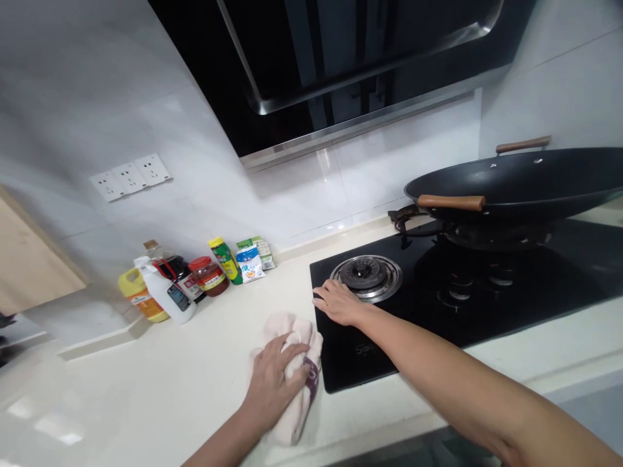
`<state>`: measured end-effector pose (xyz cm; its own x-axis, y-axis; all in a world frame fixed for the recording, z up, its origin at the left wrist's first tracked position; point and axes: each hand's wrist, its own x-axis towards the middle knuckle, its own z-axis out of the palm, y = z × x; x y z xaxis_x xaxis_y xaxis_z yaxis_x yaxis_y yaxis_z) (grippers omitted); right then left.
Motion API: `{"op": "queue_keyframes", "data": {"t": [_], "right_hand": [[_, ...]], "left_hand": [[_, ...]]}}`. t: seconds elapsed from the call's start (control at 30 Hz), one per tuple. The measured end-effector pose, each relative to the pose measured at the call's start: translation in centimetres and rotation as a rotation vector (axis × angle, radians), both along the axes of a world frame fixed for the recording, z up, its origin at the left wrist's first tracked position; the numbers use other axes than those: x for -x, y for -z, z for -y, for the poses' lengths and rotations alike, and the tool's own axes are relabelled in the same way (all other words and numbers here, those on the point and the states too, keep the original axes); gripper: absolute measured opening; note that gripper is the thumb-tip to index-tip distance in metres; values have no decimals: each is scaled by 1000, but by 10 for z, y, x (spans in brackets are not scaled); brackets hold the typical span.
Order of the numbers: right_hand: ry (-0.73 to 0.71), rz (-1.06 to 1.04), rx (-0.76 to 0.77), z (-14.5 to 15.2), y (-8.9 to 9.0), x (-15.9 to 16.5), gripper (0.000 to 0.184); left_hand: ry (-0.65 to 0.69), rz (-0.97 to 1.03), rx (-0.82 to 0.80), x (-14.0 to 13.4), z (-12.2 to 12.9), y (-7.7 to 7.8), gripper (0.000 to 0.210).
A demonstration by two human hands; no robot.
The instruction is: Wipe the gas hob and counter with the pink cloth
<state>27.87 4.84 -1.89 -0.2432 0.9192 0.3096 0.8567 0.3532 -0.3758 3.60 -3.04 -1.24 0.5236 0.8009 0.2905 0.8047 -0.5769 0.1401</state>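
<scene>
A pale pink cloth (pixel 292 425) with a purple patch lies bunched on the white countertop, against the left edge of the black glass cooktop (pixel 394 350). My left hand (pixel 277 376) grips this cloth from above, fingers curled into its folds. My right hand (pixel 337 301) reaches across to the cooktop's left side, beside the round burner (pixel 367 275). Its fingers are stretched out and lie low near the glass edge, with nothing visible in them. The palm side is hidden.
A large black wok (pixel 525 188) with wooden handles sits on the right burner. Several bottles, a red-lidded jar (pixel 208 275) and seasoning packets (pixel 250 263) stand along the wall at left. Overhead hangs a black range hood (pixel 360 65). Cooktop knobs (pixel 460 285) lie between the burners.
</scene>
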Motion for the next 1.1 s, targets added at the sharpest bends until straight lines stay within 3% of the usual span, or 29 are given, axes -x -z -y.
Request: {"op": "queue_keyframes", "data": {"t": [0.33,0.63,0.9,1.1], "right_hand": [[-4,70,-30,2,-2,2,46],[-3,34,-4,-2,-2,0,47],[-17,26,7,-3,-6,-4,46],[-21,14,41,-1,-10,-5,48]], "left_hand": [[-103,-7,-27,-44,-81,5,29],[-259,-45,7,-73,-167,-1,37],[-306,-31,26,-66,-228,-6,46],[-371,11,54,-43,-243,-8,51]]}}
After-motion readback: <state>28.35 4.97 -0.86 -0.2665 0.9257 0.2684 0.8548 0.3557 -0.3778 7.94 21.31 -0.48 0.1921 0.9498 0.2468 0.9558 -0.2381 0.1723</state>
